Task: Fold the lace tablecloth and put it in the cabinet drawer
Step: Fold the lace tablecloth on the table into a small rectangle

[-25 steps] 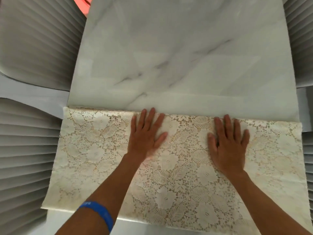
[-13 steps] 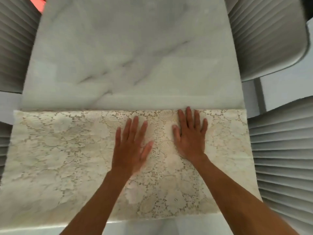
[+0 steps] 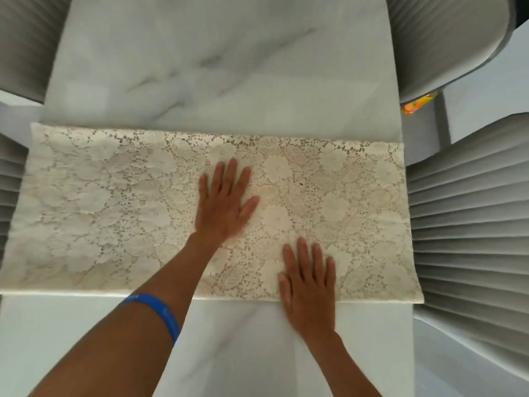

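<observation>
Right hand (image 3: 307,287): flat, palm down, fingers (image 3: 303,253) spread open – over the lace tablecloth's near edge, heel on the bare desk.
Left hand (image 3: 221,207): flat on the cloth's middle, fingers open, gripping nothing; blue wristband (image 3: 160,312) on the forearm.
Lace tablecloth (image 3: 100,202): folded into a long band across the marble desk (image 3: 223,67).
Chairs (image 3: 463,219): ribbed – flanking both sides.

Far table (image 3: 229,53) bare — chairs (image 3: 463,224) (ribbed) flank.

Lace tablecloth (image 3: 114,210) across table (image 3: 214,67); left hand (image 3: 221,209) mid-cloth, right hand (image 3: 307,290) on near edge.
</observation>
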